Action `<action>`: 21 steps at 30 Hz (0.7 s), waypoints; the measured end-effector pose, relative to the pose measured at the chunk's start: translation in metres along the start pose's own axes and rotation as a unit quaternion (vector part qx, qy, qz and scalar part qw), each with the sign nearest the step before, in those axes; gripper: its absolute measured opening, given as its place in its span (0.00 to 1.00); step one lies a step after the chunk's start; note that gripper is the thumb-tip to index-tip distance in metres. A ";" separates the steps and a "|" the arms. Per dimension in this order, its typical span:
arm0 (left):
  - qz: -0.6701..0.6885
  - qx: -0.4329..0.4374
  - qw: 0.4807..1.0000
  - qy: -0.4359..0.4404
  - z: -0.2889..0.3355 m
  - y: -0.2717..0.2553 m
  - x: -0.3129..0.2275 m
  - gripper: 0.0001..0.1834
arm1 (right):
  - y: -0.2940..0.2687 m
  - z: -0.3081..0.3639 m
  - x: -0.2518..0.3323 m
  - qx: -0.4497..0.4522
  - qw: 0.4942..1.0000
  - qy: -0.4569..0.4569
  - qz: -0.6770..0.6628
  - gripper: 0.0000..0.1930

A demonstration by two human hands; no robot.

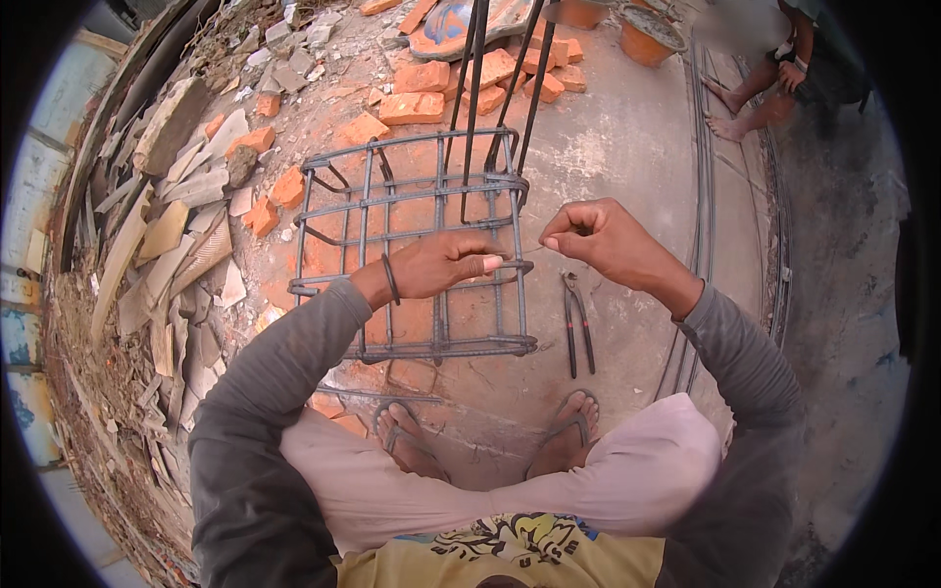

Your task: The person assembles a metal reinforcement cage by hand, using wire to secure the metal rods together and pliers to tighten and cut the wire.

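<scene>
Rebar cage [438, 314] on the ground ahead of the squatting person, both hands at its right end.
Left hand [431, 267]: over the cage, fingers partly curled, thumb extended beside the end bars; whether it grips a bar cannot be told. Right hand [618, 247]: clear of the cage, thumb and forefinger closed in a pinch on a thin wire [530, 245], which is only faintly visible. Pincers [578, 328] lie on the concrete floor [627, 137] right of the cage, handles toward the person. Sandals [580, 421] on both feet, below the cage. Beyond it, orange bricks [412, 108] in a loose heap; left, broken rubble [186, 235]. Upper right: long steel bars [698, 186], an orange bucket [647, 41], a barefoot co-worker [755, 93].
</scene>
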State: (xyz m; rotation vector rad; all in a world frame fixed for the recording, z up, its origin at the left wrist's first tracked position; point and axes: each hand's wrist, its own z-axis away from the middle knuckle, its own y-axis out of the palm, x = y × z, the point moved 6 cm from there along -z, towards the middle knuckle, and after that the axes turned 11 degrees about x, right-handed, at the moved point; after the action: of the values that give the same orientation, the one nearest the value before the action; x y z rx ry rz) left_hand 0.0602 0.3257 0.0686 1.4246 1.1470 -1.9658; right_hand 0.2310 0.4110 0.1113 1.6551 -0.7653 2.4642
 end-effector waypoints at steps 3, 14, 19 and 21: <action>-0.130 -0.149 0.979 -0.047 0.006 -0.060 0.019 0.13 | -0.025 -0.025 0.001 -0.026 0.993 0.057 0.100 0.09; -0.177 -0.083 0.979 -0.048 -0.031 -0.092 0.093 0.21 | -0.014 -0.054 -0.040 -0.186 0.963 0.001 0.196 0.10; -0.322 -0.218 0.921 0.000 -0.015 -0.087 0.040 0.14 | -0.005 -0.061 -0.021 -0.085 0.972 -0.002 0.217 0.10; -0.310 -0.200 0.925 0.090 -0.005 -0.063 0.002 0.12 | 0.003 -0.058 -0.002 -0.042 0.989 0.006 0.141 0.10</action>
State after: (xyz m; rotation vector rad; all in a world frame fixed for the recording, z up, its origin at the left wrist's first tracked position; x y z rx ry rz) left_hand 0.0147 0.3643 0.0884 1.1182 2.1512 -1.8243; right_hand 0.1820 0.4339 0.0915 1.5997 -1.1581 2.5734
